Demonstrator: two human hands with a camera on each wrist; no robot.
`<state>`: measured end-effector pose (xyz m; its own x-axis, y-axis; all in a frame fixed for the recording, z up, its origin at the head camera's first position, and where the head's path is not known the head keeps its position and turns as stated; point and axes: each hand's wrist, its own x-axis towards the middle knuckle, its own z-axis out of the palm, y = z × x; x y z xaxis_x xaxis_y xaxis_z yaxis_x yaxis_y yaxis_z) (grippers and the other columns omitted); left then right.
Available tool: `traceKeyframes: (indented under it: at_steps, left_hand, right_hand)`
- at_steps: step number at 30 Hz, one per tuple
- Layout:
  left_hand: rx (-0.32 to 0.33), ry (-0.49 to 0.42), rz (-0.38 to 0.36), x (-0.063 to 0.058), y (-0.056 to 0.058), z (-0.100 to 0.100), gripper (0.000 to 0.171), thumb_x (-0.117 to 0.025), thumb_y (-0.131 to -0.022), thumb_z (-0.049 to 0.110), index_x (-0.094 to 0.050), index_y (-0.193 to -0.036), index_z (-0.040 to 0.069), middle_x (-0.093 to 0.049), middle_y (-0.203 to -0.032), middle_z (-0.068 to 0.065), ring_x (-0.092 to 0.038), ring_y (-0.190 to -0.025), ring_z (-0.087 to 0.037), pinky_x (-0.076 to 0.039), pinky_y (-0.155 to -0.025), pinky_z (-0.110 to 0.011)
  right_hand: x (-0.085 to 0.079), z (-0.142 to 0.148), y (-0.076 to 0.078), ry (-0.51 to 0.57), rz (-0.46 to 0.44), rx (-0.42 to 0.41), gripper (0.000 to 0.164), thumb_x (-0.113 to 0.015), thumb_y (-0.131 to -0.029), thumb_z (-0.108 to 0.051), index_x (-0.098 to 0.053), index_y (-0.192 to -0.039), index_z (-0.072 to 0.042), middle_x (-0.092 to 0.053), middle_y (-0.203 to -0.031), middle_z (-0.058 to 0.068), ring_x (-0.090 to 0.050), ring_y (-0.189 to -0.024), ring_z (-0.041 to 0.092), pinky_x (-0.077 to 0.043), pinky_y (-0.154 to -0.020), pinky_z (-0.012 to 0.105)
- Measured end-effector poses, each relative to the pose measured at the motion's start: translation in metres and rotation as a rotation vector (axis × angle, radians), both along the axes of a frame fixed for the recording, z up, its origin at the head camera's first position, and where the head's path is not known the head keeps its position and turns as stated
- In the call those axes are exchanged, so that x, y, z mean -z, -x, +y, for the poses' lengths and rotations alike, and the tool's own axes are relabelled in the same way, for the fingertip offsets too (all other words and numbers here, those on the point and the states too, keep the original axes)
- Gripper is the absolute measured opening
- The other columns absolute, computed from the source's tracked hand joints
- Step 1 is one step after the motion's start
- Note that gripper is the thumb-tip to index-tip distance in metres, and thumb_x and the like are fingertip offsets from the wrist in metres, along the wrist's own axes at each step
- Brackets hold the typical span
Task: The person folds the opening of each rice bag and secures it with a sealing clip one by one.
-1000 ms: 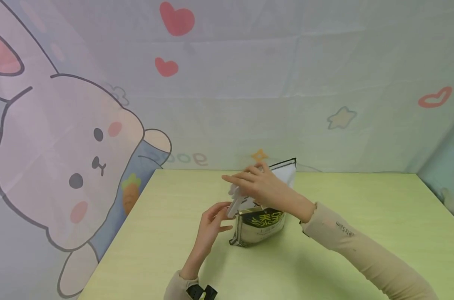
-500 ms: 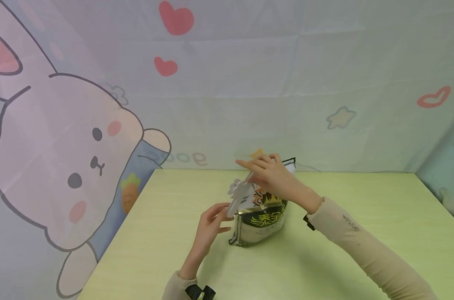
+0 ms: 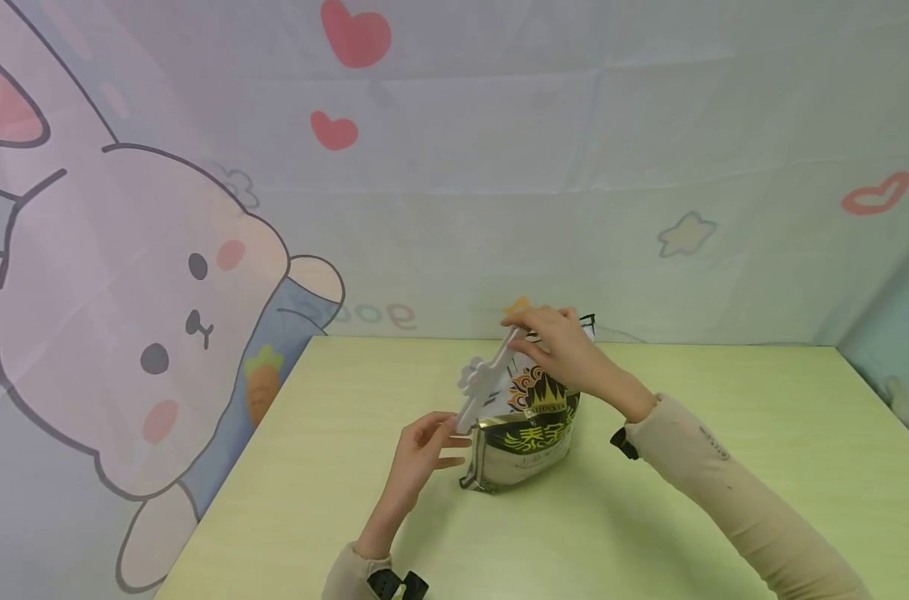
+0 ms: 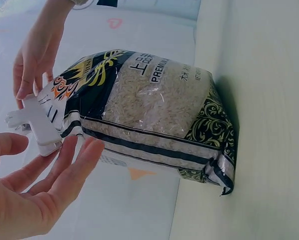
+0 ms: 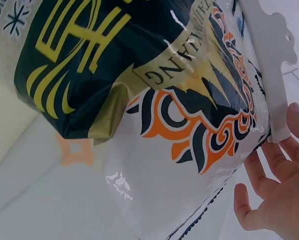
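Observation:
A clear-fronted bag of rice (image 3: 532,437) with black, gold and orange print stands on the table, seen close in the left wrist view as a bag (image 4: 149,100) full of white grains. A long white bag clip (image 3: 480,385) with a flower-shaped bump lies slantwise across its folded top. My left hand (image 3: 420,454) has thumb and fingers at the clip's near end, other fingers spread beside the bag. My right hand (image 3: 562,346) pinches the clip's far end. In the right wrist view the clip (image 5: 272,65) lies along the bag's top edge, right-hand fingers (image 5: 277,165) at its end.
The pale yellow-green table (image 3: 686,467) reaches back to a cloth backdrop (image 3: 484,167) printed with a rabbit, hearts and stars. Dark straps (image 3: 397,585) sit on the sleeved wrists. A corner of the bag top (image 3: 589,323) sticks up behind the right hand.
My right hand has slid back along the clip toward its far end, uncovering the clip and the bag's orange print; its thumb and fingers now close on that end. The left hand stays nearly still.

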<state>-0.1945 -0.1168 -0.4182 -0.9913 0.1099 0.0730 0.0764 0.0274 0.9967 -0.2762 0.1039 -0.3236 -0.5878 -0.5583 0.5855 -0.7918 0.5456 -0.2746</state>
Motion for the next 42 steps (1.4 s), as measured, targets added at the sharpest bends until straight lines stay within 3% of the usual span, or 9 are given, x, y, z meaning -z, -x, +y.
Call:
traceKeyframes:
  at_steps: [4,9,12,16,21,25,35,42]
  left_hand:
    - [0.02,-0.006,-0.007,0.001,0.0,0.0,0.027,-0.051,-0.091,0.016,-0.057,-0.109,-0.003,-0.06,-0.105,-0.028,-0.06,-0.093,-0.042,-0.057,-0.067,-0.038]
    - [0.027,-0.015,0.008,0.004,0.001,0.003,0.025,-0.056,-0.087,0.012,-0.057,-0.108,-0.003,-0.06,-0.104,-0.031,-0.06,-0.093,-0.043,-0.057,-0.067,-0.04]
    - [0.018,-0.021,0.027,0.005,0.002,0.005,0.022,-0.057,-0.086,0.007,-0.057,-0.105,-0.004,-0.06,-0.101,-0.031,-0.061,-0.091,-0.042,-0.057,-0.065,-0.039]
    - [-0.01,-0.003,0.059,0.007,0.004,0.008,0.017,-0.056,-0.085,0.003,-0.059,-0.101,-0.004,-0.062,-0.097,-0.03,-0.063,-0.086,-0.039,-0.057,-0.061,-0.036]
    - [-0.038,0.029,0.098,0.008,0.005,0.01,0.015,-0.058,-0.084,0.004,-0.061,-0.097,-0.003,-0.064,-0.092,-0.029,-0.064,-0.082,-0.04,-0.057,-0.058,-0.035]
    - [-0.05,0.005,0.085,0.007,0.005,0.01,0.015,-0.059,-0.084,0.004,-0.062,-0.096,-0.004,-0.064,-0.091,-0.03,-0.063,-0.081,-0.041,-0.057,-0.058,-0.037]
    - [-0.049,-0.015,0.092,-0.013,-0.005,0.014,0.016,-0.056,-0.084,-0.001,-0.061,-0.097,-0.009,-0.06,-0.092,-0.036,-0.063,-0.08,-0.042,-0.056,-0.06,-0.045]
    - [-0.044,-0.02,0.104,-0.013,-0.005,0.014,0.016,-0.056,-0.084,0.0,-0.061,-0.097,-0.009,-0.062,-0.091,-0.034,-0.062,-0.084,-0.042,-0.055,-0.06,-0.047]
  right_hand:
    - [-0.002,0.001,-0.002,0.047,-0.109,-0.002,0.025,-0.058,-0.086,-0.016,-0.059,-0.109,-0.006,-0.065,-0.102,0.008,-0.059,-0.084,0.019,-0.036,-0.08,0.041]
    - [0.001,0.001,0.0,0.091,-0.122,-0.024,0.022,-0.056,-0.087,-0.012,-0.06,-0.105,-0.003,-0.067,-0.094,0.01,-0.063,-0.079,0.02,-0.048,-0.075,0.036]
    - [0.003,0.0,0.0,0.089,-0.126,0.008,0.02,-0.056,-0.087,-0.014,-0.061,-0.104,-0.005,-0.067,-0.092,0.007,-0.062,-0.08,0.02,-0.039,-0.082,0.04]
    - [0.005,-0.001,-0.001,0.071,-0.108,0.061,0.017,-0.056,-0.087,-0.017,-0.06,-0.101,-0.009,-0.066,-0.087,0.002,-0.055,-0.078,0.019,-0.027,-0.079,0.045]
    - [0.008,-0.003,0.0,0.091,-0.034,0.092,0.012,-0.058,-0.085,-0.017,-0.061,-0.095,-0.011,-0.064,-0.083,0.001,-0.046,-0.072,0.017,-0.026,-0.077,0.046]
    - [0.009,-0.004,-0.001,0.13,0.019,0.094,0.009,-0.059,-0.083,-0.015,-0.062,-0.091,-0.012,-0.064,-0.08,0.002,-0.044,-0.069,0.017,-0.026,-0.075,0.045]
    - [0.01,-0.007,-0.002,0.184,0.056,0.119,0.006,-0.059,-0.082,-0.014,-0.063,-0.087,-0.014,-0.065,-0.078,0.003,-0.043,-0.07,0.02,-0.025,-0.075,0.049]
    - [0.012,-0.009,-0.001,0.187,0.129,0.146,0.005,-0.061,-0.081,-0.015,-0.063,-0.086,-0.015,-0.065,-0.077,0.001,-0.042,-0.07,0.02,-0.025,-0.074,0.049]
